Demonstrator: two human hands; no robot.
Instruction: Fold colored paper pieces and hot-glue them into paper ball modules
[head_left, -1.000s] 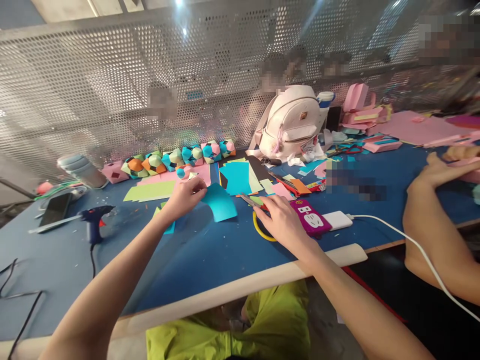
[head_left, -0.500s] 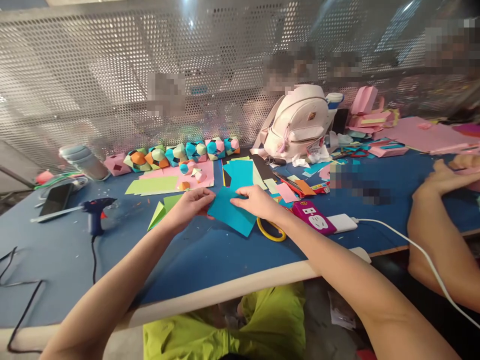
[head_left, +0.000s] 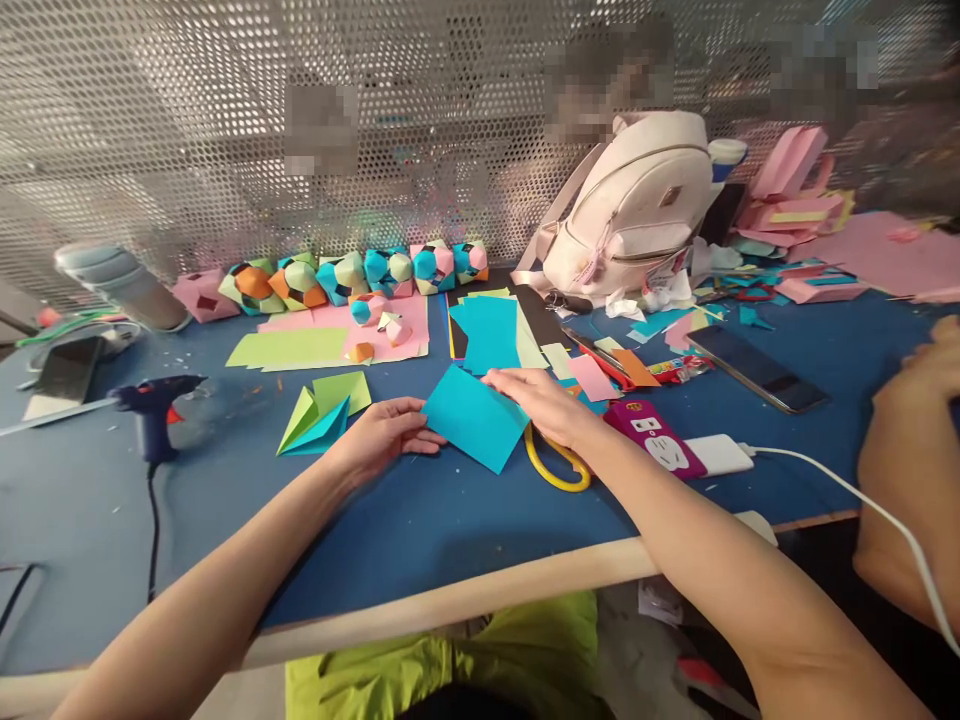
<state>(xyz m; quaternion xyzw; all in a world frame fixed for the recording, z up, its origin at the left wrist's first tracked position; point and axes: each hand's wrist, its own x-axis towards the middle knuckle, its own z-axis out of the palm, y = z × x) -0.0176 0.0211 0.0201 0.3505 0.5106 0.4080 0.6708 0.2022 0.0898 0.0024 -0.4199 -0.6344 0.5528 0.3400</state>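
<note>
A square sheet of blue paper [head_left: 476, 418] is between my hands, a corner turned toward me. My left hand [head_left: 386, 438] has the sheet's left corner between its fingers. Along the upper right edge, my right hand [head_left: 540, 400] grips the sheet, its fingertips near the top corner. Left of my left hand lie folded green paper pieces [head_left: 341, 388] and a folded blue piece [head_left: 322, 432]. Scissors with a yellow handle [head_left: 559, 478] lie partly under my right wrist. Behind the sheet is a stack of blue paper [head_left: 491, 335].
A glue gun [head_left: 154, 410] with a cord lies left. Several folded paper balls [head_left: 300, 280] line the mesh screen. A backpack [head_left: 634, 215], a phone [head_left: 757, 368] and a purple power strip [head_left: 652, 438] with a white cable are right. Another person's arm [head_left: 907, 450] rests at far right.
The view has shifted, bringing the table closer. The blue sheet has turned and shows flatter. My left fingers have spread out somewhat, and my right hand has moved along the sheet's upper right edge.
</note>
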